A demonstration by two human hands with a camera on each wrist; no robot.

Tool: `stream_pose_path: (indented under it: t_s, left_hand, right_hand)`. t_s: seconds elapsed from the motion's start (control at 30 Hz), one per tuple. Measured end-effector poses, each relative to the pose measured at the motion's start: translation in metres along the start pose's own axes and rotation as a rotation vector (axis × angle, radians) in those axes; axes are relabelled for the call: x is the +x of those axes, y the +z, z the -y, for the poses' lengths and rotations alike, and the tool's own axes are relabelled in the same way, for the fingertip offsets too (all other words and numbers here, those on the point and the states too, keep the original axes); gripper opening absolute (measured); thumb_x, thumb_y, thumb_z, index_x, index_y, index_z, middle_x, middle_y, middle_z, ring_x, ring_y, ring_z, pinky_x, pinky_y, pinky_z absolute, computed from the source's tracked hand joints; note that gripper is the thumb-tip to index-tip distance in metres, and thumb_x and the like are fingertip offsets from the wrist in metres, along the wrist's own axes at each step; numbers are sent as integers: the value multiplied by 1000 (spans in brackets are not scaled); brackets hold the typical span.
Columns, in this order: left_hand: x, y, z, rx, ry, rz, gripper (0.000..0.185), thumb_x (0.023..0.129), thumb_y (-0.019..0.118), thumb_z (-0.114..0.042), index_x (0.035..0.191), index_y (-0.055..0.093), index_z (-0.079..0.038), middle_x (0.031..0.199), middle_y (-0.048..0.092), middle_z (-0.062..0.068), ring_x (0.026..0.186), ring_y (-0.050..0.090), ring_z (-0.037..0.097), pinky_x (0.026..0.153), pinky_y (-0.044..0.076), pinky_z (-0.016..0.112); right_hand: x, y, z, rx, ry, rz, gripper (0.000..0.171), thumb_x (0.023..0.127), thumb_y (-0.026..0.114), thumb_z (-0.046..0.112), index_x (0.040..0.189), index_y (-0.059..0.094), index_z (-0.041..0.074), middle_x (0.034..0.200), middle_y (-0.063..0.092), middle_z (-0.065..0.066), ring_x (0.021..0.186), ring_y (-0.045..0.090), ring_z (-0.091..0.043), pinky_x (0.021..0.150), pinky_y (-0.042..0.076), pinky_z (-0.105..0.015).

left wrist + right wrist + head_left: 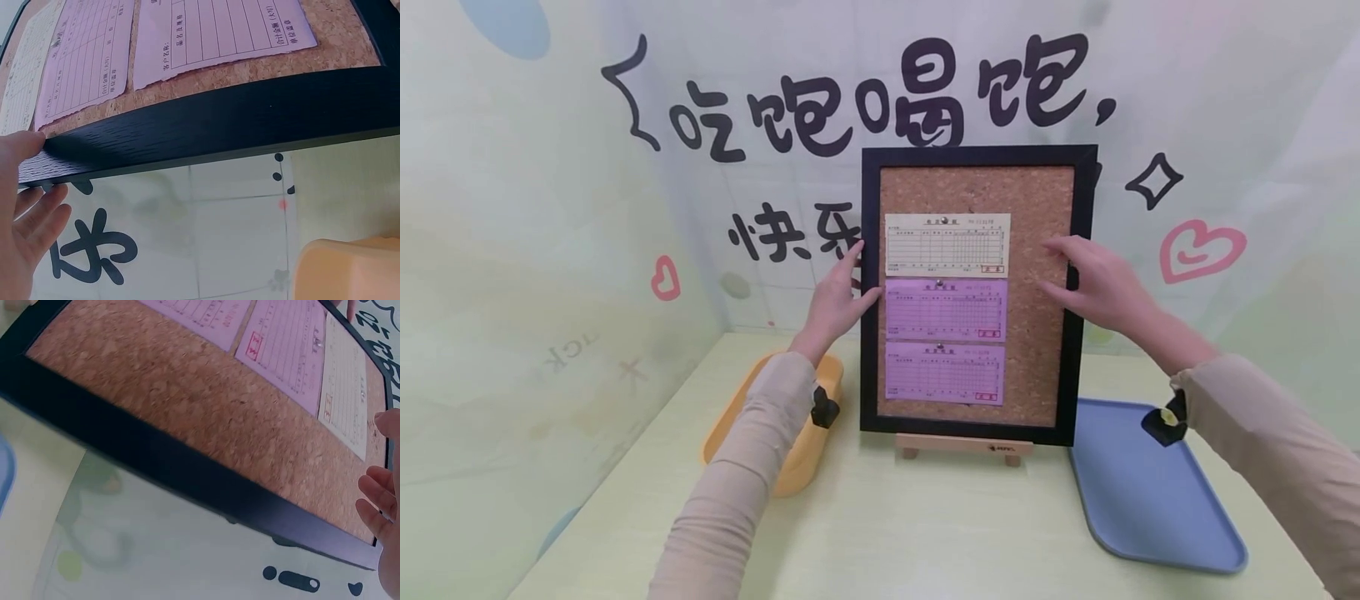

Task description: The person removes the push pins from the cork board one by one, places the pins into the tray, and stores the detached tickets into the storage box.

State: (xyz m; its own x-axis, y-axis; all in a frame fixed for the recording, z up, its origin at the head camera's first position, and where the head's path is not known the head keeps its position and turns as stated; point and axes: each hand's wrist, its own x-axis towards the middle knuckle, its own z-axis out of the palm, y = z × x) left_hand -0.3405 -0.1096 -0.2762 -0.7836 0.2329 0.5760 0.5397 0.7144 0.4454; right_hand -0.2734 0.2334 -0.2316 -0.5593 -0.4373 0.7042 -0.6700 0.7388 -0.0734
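A black-framed corkboard (1037, 350) stands on a small wooden easel (958, 447). One cream receipt slip (947, 246) and two purple receipt slips, a middle one (943, 312) and a lower one (942, 375), hang in a column, each under a small metal pin at its top. My left hand (833, 304) grips the board's left side, thumb on the frame's front and fingers behind it, as the left wrist view shows. My right hand (1101, 283) hovers before the right side, thumb and fingers spread, fingertips over the bare cork and holding nothing.
An orange bin (829, 367) sits left of the board, partly behind my left forearm. To the right a blue tray (1157, 508) lies on the pale table (925, 533). Behind everything hangs a white backdrop (760, 50) with black lettering.
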Motion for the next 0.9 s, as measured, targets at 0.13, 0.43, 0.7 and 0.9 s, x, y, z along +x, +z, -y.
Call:
stream_pose_path:
  t_s: [0.13,0.43,0.7,0.9]
  left_hand:
    - [0,0,0,-5,10,-6,72,83,65,-19,142,26,-9,122,52,14,87,60,23,70,49,34]
    - [0,0,-1,-7,4,1,72,83,65,-19,143,25,-10,123,52,13,87,60,22,71,49,33]
    - [2,-1,-1,-15,-6,10,70,85,64,-20,143,25,-11,124,52,12,87,60,21,71,49,33]
    - [6,-2,-2,-2,-21,-5,72,85,63,-26,144,23,-12,127,50,11,89,59,21,72,49,33]
  right_hand:
    - [11,5,5,18,13,-1,44,75,72,6,113,55,-6,100,60,-20,88,56,-29,75,48,-44]
    - [39,17,17,75,73,11,35,80,66,7,111,56,-6,96,60,-18,87,54,-28,77,46,-42]
    - [54,29,24,58,129,57,37,83,64,14,115,55,-3,101,60,-16,90,55,-26,78,46,-40]
    - [62,36,27,50,141,62,38,84,63,16,116,55,-1,104,59,-15,90,55,-25,77,46,-40]
